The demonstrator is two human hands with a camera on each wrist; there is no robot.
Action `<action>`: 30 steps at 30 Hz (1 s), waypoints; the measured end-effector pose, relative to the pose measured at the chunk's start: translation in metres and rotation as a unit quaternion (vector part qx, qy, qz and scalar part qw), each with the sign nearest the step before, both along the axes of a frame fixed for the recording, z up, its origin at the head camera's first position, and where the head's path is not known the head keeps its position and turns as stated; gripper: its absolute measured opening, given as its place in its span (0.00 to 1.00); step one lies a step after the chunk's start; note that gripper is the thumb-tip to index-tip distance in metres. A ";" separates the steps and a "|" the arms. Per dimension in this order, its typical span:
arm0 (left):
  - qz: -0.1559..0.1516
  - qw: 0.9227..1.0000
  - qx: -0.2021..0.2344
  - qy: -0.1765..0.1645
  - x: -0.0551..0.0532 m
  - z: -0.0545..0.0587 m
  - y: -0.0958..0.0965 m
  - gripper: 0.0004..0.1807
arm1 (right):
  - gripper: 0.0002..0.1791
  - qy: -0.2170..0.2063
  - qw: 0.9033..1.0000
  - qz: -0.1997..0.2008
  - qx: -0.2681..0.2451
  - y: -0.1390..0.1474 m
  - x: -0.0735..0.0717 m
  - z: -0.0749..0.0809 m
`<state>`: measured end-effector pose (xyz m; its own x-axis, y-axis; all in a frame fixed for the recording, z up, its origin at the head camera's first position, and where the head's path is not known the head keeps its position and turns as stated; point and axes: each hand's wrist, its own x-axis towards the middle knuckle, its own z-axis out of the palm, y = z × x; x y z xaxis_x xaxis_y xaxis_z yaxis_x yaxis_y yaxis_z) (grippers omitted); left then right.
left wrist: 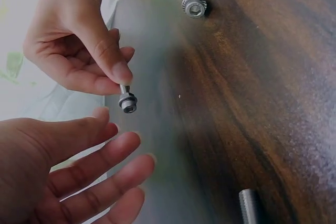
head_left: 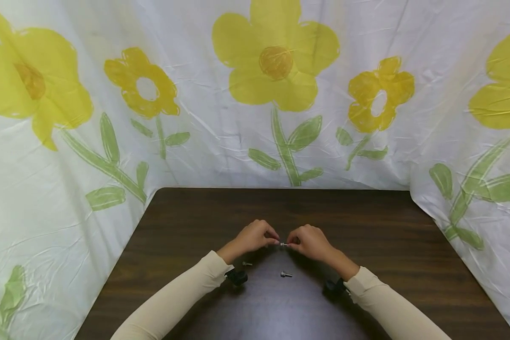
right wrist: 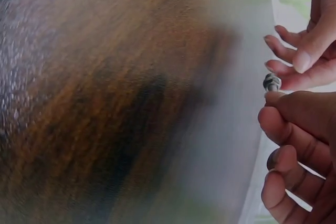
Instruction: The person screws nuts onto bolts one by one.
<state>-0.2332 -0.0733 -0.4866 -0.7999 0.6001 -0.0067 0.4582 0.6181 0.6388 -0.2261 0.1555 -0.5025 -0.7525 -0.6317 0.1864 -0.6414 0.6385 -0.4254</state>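
Note:
My right hand [head_left: 312,242] pinches a small metal socket-head bolt [left wrist: 127,102] by its threaded end between thumb and index finger. The bolt's hex-socket head points toward my left hand [head_left: 252,237], with what look like washers beneath it. The left fingers [left wrist: 113,153] are loosely extended beside the head and hold nothing; in the right wrist view a fingertip is very close to the bolt [right wrist: 272,82], and I cannot tell whether it touches. On the dark table two more bolts lie on their sides, one [head_left: 247,264] near my left wrist, the other [head_left: 286,274] between my forearms.
A dark wood-grain table [head_left: 187,212] lies under both arms. Its far edge meets a white curtain [head_left: 221,160] printed with yellow flowers, which also hangs at both sides. Dark wrist cameras [head_left: 237,277] sit at the sleeve cuffs, just above the tabletop.

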 end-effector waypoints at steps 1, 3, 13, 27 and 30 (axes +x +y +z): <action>0.000 1.000 -0.001 -0.003 0.000 0.000 0.000 0.07 | 0.03 -0.002 1.000 0.000 -0.001 0.000 0.000 -0.001; 0.002 1.000 -0.004 -0.007 0.000 -0.001 -0.001 0.07 | 0.03 -0.005 1.000 0.001 -0.001 -0.001 -0.001 -0.003; 0.000 1.000 -0.010 -0.024 0.002 -0.004 0.000 0.06 | 0.04 -0.010 1.000 -0.014 0.004 -0.003 0.000 -0.013; -0.002 1.000 -0.004 -0.019 -0.002 -0.003 -0.008 0.07 | 0.06 -0.043 0.999 -0.026 -0.011 -0.001 0.001 -0.017; -0.005 1.000 0.001 -0.013 -0.003 -0.001 -0.011 0.08 | 0.05 -0.042 0.999 -0.030 -0.010 -0.001 0.001 -0.017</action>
<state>-0.2358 -0.0841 -0.4879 -0.7935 0.6080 -0.0269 0.4472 0.6125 0.6518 -0.2253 0.1541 -0.5192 -0.8027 -0.5815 0.1324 -0.5631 0.6658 -0.4896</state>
